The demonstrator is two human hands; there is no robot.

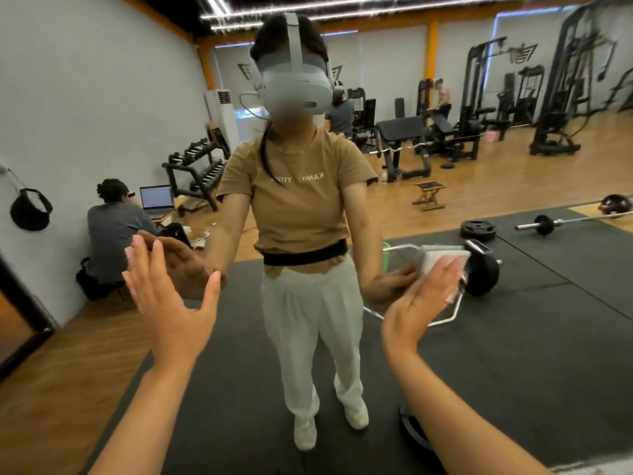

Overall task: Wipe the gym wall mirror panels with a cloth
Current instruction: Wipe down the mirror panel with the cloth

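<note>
The white cloth (442, 260) is pressed flat against the mirror (513, 320) by the right hand (419, 303), fingers straight and spread over it rather than curled round it. The left hand (168, 289) lies open, palm on the glass, holding nothing. Mirrored lettering on the reflected tan shirt (298, 197) seems to read "KANI" reversed, though part of it is hidden.

A gym, seen in a wall mirror (513, 166) — weight machines (561, 97) lined along the far wall, a padded bench (404, 132), a dumbbell rack (197, 169). Wood floor (513, 186) with black rubber mats (531, 337), a loaded barbell (561, 222) and a loose weight plate (478, 229) lying on them — strip lights (308, 12) on a dark ceiling.
</note>
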